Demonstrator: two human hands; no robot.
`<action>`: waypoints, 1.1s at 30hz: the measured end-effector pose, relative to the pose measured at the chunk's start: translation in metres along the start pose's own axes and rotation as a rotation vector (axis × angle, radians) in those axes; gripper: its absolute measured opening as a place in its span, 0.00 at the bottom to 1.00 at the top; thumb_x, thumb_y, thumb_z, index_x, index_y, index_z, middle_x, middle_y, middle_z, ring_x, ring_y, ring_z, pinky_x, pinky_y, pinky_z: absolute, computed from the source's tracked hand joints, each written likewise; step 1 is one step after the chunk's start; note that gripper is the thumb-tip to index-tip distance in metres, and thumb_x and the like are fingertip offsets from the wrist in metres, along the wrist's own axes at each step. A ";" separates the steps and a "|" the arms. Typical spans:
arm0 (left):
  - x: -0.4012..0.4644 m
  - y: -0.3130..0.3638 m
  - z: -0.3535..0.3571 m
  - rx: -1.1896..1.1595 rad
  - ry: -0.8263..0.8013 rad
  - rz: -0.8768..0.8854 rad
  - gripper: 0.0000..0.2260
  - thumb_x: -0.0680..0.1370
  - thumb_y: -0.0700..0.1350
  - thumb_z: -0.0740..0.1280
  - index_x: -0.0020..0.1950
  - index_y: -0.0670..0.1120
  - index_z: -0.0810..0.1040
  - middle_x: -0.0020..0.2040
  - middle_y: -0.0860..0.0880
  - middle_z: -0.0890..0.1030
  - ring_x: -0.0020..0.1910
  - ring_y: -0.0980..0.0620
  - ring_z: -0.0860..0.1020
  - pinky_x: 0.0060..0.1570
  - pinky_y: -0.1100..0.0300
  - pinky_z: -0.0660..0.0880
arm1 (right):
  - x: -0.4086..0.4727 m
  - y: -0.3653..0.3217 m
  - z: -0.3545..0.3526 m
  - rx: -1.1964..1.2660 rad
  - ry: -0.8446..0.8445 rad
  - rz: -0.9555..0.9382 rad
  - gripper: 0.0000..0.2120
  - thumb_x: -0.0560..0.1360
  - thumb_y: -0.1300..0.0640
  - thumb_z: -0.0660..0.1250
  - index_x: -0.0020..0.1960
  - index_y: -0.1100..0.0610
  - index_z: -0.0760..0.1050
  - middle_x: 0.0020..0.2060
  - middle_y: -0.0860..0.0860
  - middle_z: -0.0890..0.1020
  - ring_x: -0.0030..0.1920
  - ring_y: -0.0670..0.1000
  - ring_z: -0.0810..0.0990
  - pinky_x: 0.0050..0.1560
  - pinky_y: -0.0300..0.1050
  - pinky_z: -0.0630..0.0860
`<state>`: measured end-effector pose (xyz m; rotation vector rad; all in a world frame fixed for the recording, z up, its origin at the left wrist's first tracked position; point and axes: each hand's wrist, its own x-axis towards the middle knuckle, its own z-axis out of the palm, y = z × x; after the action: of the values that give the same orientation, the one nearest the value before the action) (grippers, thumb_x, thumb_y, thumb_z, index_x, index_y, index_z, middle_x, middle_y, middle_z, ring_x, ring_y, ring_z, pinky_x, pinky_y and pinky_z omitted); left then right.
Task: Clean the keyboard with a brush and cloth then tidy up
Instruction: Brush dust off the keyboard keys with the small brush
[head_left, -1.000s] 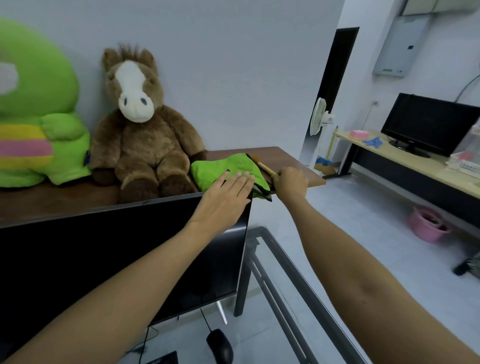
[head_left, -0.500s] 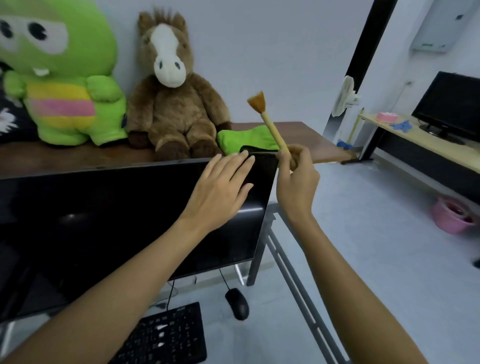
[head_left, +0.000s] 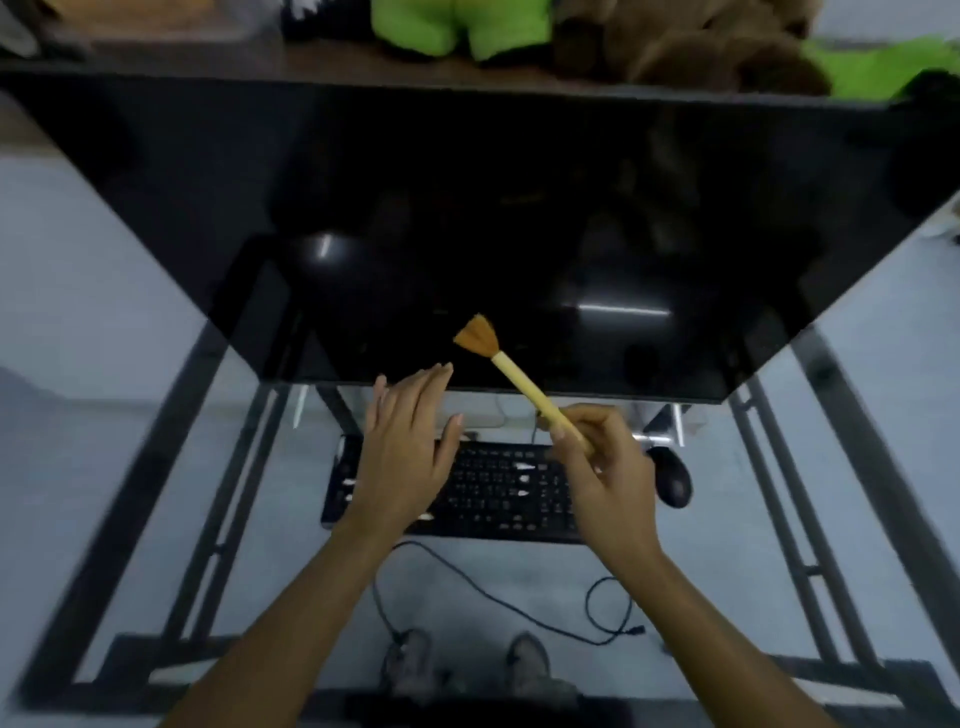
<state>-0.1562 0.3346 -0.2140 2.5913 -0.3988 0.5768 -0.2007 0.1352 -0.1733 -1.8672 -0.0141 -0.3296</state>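
A black keyboard (head_left: 498, 493) lies on the glass desk below the monitor, with several small white bits on its keys. My right hand (head_left: 608, 467) grips the pale wooden handle of a brush (head_left: 511, 374), whose orange bristles point up and to the left above the keyboard. My left hand (head_left: 410, 441) hovers over the keyboard's left half with straight fingers and holds nothing. A green cloth (head_left: 878, 67) lies on the wooden shelf at the top right, behind the monitor.
A big black monitor (head_left: 467, 218) fills the upper middle. A black mouse (head_left: 672, 475) sits right of the keyboard, its cable looping under the glass desk (head_left: 156, 467). A green plush toy (head_left: 457, 26) and a brown plush toy (head_left: 691, 47) sit on the shelf.
The view has swung down from the shelf to the desk. My right hand has carried the brush from the shelf to above the keyboard. My left hand has left the monitor's top edge.
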 end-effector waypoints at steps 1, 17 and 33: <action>-0.014 -0.019 -0.001 0.018 -0.030 -0.045 0.20 0.82 0.49 0.57 0.72 0.43 0.66 0.68 0.45 0.73 0.67 0.48 0.70 0.74 0.46 0.55 | -0.007 0.010 0.016 0.020 -0.042 0.043 0.05 0.79 0.56 0.65 0.52 0.47 0.76 0.39 0.58 0.83 0.37 0.62 0.79 0.36 0.62 0.76; -0.134 -0.210 0.045 -0.001 -0.416 -0.404 0.24 0.82 0.50 0.48 0.73 0.39 0.65 0.71 0.41 0.70 0.71 0.43 0.67 0.74 0.51 0.52 | 0.007 0.092 0.186 -0.029 -0.017 0.450 0.07 0.76 0.57 0.69 0.41 0.54 0.73 0.32 0.52 0.79 0.32 0.49 0.77 0.34 0.49 0.75; -0.145 -0.226 0.056 -0.005 -0.438 -0.304 0.24 0.82 0.52 0.49 0.75 0.41 0.63 0.74 0.43 0.66 0.76 0.48 0.60 0.75 0.50 0.51 | 0.025 0.091 0.194 -0.131 -0.428 0.451 0.14 0.77 0.67 0.62 0.52 0.55 0.83 0.38 0.53 0.86 0.39 0.51 0.84 0.42 0.47 0.80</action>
<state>-0.1807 0.5266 -0.4087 2.6913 -0.1320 -0.0994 -0.1184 0.2839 -0.3068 -1.9751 0.1380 0.3895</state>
